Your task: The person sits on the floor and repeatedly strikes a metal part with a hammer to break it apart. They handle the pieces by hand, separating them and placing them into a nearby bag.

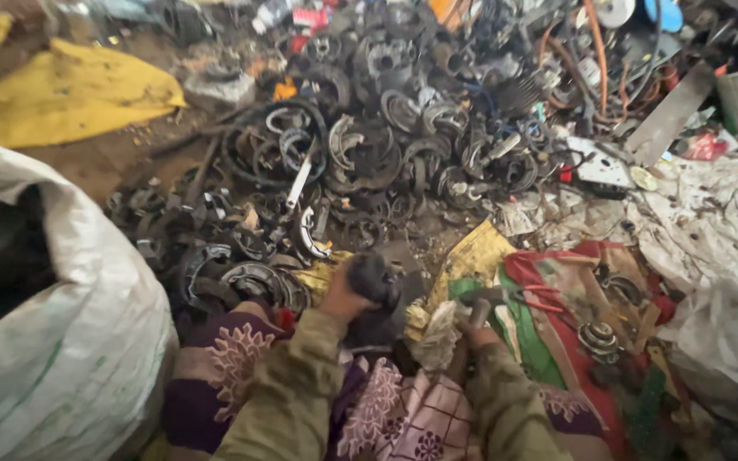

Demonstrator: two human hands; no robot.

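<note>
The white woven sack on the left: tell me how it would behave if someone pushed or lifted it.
The white woven sack bulges, with dark scrap parts showing at its open mouth, so it is probably heavy and would resist a push. Its cloth looks thin and creased, so the wall would likely give and sag instead of staying stiff. It seems unlikely to roll.
</note>
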